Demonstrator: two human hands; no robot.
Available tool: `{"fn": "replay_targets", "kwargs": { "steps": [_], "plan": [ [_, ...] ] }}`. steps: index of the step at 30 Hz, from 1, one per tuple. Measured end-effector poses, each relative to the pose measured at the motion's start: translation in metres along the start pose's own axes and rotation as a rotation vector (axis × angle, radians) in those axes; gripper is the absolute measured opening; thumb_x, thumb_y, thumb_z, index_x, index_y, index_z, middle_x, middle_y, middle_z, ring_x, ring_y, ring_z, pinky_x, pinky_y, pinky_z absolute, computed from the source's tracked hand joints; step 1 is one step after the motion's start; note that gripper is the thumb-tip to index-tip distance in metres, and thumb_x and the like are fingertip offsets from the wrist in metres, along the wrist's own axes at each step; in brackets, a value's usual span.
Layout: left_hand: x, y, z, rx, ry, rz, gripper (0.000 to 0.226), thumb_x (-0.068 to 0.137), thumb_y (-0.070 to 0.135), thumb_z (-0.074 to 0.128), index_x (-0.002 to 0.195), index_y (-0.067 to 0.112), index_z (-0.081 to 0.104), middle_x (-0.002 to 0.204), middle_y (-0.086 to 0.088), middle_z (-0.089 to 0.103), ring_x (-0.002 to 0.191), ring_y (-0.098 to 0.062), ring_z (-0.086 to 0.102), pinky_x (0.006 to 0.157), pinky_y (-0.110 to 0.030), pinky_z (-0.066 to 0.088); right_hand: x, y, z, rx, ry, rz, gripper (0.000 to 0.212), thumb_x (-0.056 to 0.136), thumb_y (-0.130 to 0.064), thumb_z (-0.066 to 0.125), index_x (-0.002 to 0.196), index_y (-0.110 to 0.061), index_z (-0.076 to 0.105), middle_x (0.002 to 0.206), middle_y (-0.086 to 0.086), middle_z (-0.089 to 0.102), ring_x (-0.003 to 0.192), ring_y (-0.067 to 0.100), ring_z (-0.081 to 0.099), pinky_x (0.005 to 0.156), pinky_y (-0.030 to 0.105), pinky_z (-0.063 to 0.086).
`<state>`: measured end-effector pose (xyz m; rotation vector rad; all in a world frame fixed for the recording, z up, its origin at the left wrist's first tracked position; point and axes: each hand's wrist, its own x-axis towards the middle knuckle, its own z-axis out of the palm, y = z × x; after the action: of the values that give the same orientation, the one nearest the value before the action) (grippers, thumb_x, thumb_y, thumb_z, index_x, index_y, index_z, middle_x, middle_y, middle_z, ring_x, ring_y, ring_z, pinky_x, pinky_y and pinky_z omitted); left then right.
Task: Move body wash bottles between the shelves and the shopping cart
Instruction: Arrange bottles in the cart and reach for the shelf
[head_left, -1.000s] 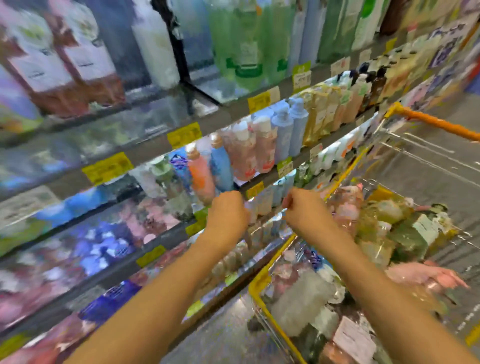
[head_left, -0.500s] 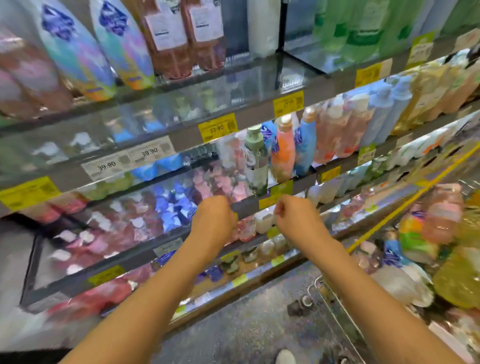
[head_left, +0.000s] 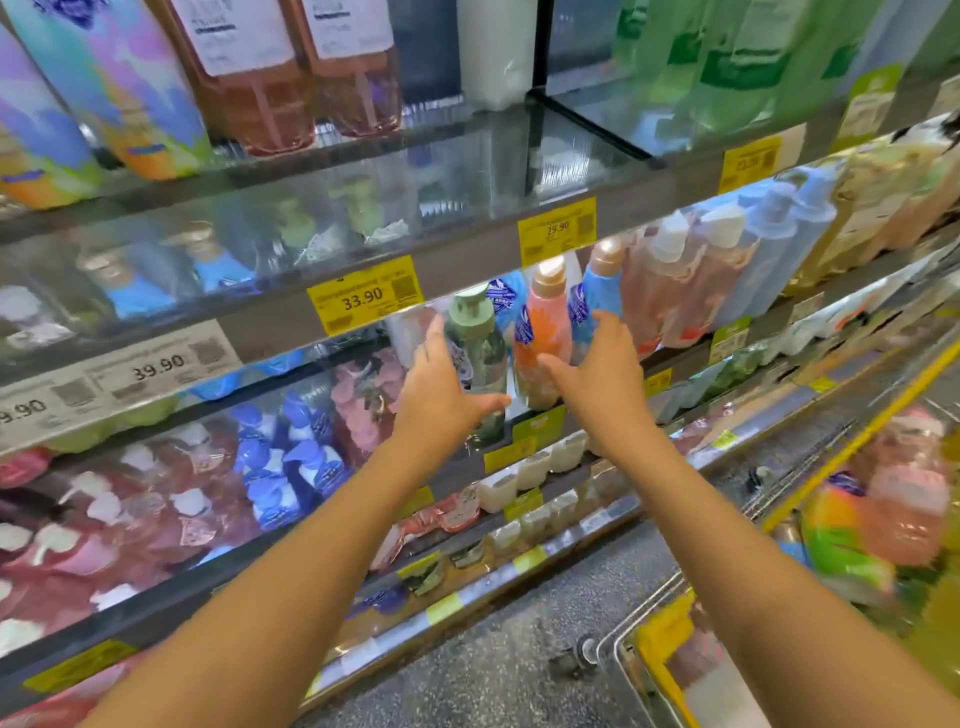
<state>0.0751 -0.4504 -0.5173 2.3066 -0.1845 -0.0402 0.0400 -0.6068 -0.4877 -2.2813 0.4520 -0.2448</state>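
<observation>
both hands reach into a supermarket shelf (head_left: 467, 270) of body wash: the left hand (head_left: 441, 395) spread beside a green pump bottle (head_left: 478, 364), fingers (head_left: 435, 332) straight and thumb hooked under its front, the right hand (head_left: 602, 374) open in front of an orange bottle (head_left: 543, 338) and a blue bottle (head_left: 597, 301) standing just beside it. neither hand has closed round anything; whether skin is touching plastic is hard to tell. the bottles stand upright in a tight row on the middle shelf, below the yellow price tag (head_left: 363, 299). they look full, so likely weighty for their size, with stiff glossy walls that may slip in the palm. the body's waist is probably the safest hold; the pump head looks liable to turn or snap. the shopping cart (head_left: 675, 675), loaded with other bottles, waits at lower right.
</observation>
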Motion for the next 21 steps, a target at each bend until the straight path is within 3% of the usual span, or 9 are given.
{"fn": "replay_targets", "kwargs": {
  "steps": [4, 9, 14, 18, 21],
  "plan": [
    [0.034, -0.013, 0.026, -0.137, 0.068, -0.077, 0.116, 0.055, 0.036, 0.09, 0.147, 0.018, 0.02, 0.145, -0.005, 0.038, 0.132, -0.022, 0.041, 0.106, -0.044, 0.04, 0.038, -0.002, 0.031, 0.007, 0.014, 0.009, 0.065, 0.08, -0.033, 0.072, 0.13, -0.006, 0.041, 0.126, 0.013, 0.048, 0.116, 0.031, 0.049, 0.091, 0.037, 0.04],
    [0.037, -0.025, 0.043, -0.315, 0.139, -0.044, 0.102, 0.054, 0.035, 0.084, 0.14, 0.023, 0.03, 0.136, -0.004, 0.046, 0.126, -0.02, 0.047, 0.103, -0.045, 0.042, 0.061, -0.001, 0.054, -0.028, 0.048, 0.144, 0.081, 0.077, -0.037, 0.075, 0.138, -0.01, 0.03, 0.134, 0.015, 0.041, 0.12, 0.038, 0.047, 0.092, 0.043, 0.042],
    [0.029, -0.022, 0.037, -0.336, 0.127, 0.038, 0.091, 0.055, 0.032, 0.083, 0.134, 0.025, 0.039, 0.13, 0.001, 0.052, 0.123, -0.013, 0.049, 0.103, -0.041, 0.044, 0.054, 0.004, 0.057, -0.044, 0.102, 0.088, 0.062, 0.075, -0.031, 0.077, 0.121, -0.011, 0.041, 0.122, 0.013, 0.048, 0.108, 0.038, 0.054, 0.083, 0.042, 0.045],
    [0.008, -0.015, 0.034, -0.337, 0.142, 0.083, 0.075, 0.06, 0.02, 0.084, 0.125, 0.022, 0.045, 0.122, 0.002, 0.056, 0.114, -0.008, 0.054, 0.097, -0.035, 0.047, 0.027, 0.018, 0.049, 0.161, 0.136, 0.031, 0.056, 0.07, -0.022, 0.08, 0.115, -0.012, 0.048, 0.112, 0.009, 0.052, 0.104, 0.031, 0.056, 0.085, 0.039, 0.045],
    [-0.012, -0.005, 0.031, -0.31, 0.094, 0.137, 0.069, 0.063, 0.021, 0.081, 0.119, 0.034, 0.043, 0.12, 0.003, 0.056, 0.106, 0.003, 0.054, 0.088, -0.014, 0.044, 0.005, 0.025, 0.037, 0.284, 0.188, 0.033, 0.061, 0.067, -0.02, 0.083, 0.118, -0.012, 0.052, 0.113, 0.006, 0.056, 0.105, 0.025, 0.056, 0.089, 0.036, 0.045]
  ]
}}
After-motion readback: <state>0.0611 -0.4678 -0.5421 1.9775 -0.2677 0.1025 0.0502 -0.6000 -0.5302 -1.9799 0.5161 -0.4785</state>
